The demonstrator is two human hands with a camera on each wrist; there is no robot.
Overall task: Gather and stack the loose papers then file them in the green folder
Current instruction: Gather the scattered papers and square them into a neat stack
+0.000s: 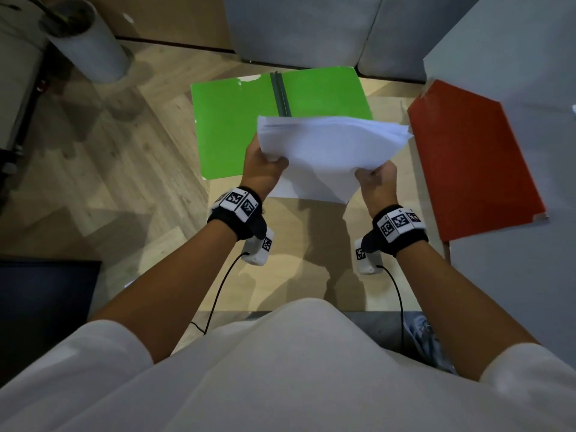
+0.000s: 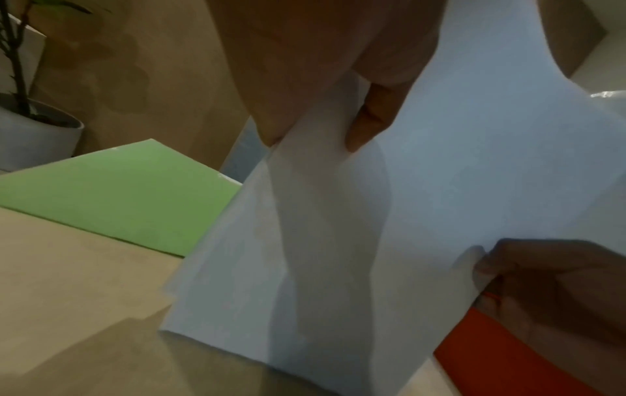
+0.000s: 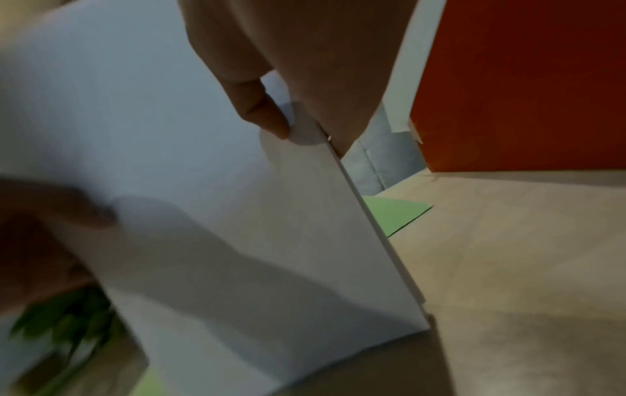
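Observation:
A stack of white papers (image 1: 330, 151) stands tilted on its lower edge on the small wooden table (image 1: 311, 251), bowed at the top. My left hand (image 1: 265, 165) grips the stack's left side, and my right hand (image 1: 375, 179) grips its right side. In the left wrist view the papers (image 2: 406, 214) fill the frame with my left fingers (image 2: 365, 126) curled on them. From the right wrist the papers (image 3: 203, 214) show edge-on, pinched by my right fingers (image 3: 257, 109). The green folder (image 1: 237, 126) lies open and flat behind the stack, its dark spine clip facing up.
A red folder (image 1: 473, 160) lies at the table's right side, overhanging the edge. A grey sofa (image 1: 311, 26) stands behind the table. A white plant pot (image 1: 87, 42) sits on the wood floor at far left. A dark box (image 1: 43, 307) is at near left.

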